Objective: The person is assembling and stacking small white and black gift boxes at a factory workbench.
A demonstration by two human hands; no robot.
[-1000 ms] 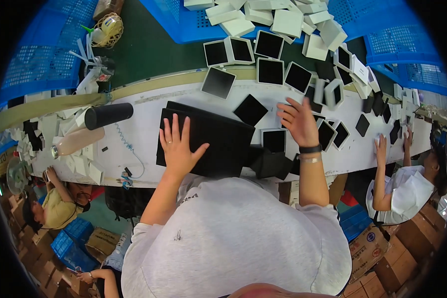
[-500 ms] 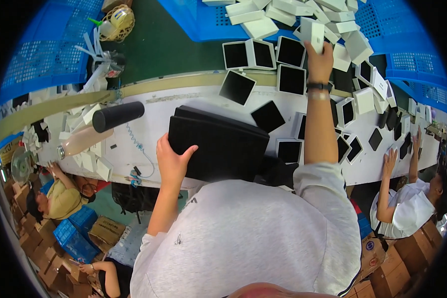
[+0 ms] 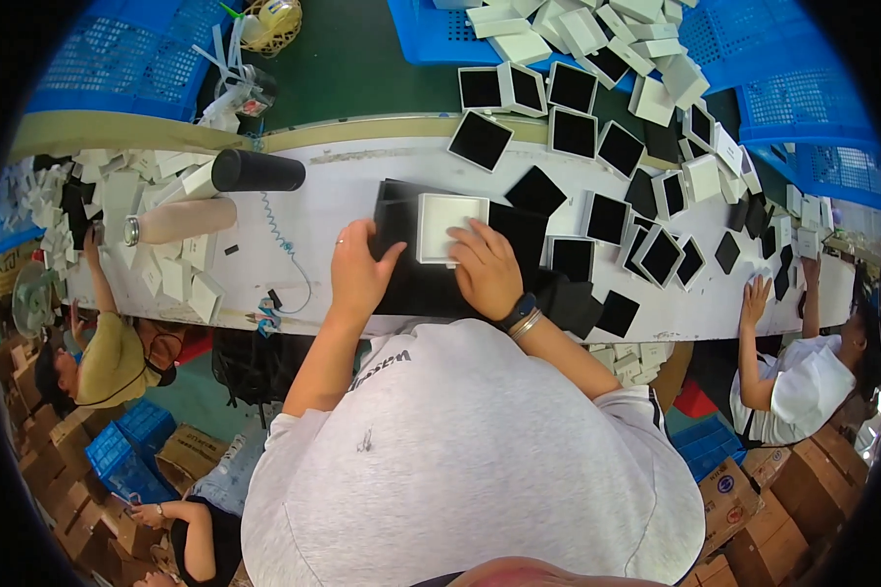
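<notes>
A stack of large black sheets (image 3: 421,289) lies on the white table in front of me. My left hand (image 3: 359,271) grips its left edge, thumb on top and fingers at the side. On the stack rests a shallow white box (image 3: 448,217), its hollow inside facing up. My right hand (image 3: 486,264) holds this box at its lower right, fingers over the rim. To the right lie several white boxes lined with black pads (image 3: 608,217), and a loose black pad (image 3: 535,191) lies just beyond the stack.
A blue crate (image 3: 411,39) heaped with white boxes stands at the far side. On the left are a black cylinder (image 3: 259,170), a pale bottle (image 3: 186,222) and a coiled blue cord (image 3: 276,235). Co-workers sit at both sides, one with a hand (image 3: 754,298) on the table.
My right hand has come back from the far heap with a white box, now over the black sheets with its hollow side up. My left hand stays at the sheets' left edge.
</notes>
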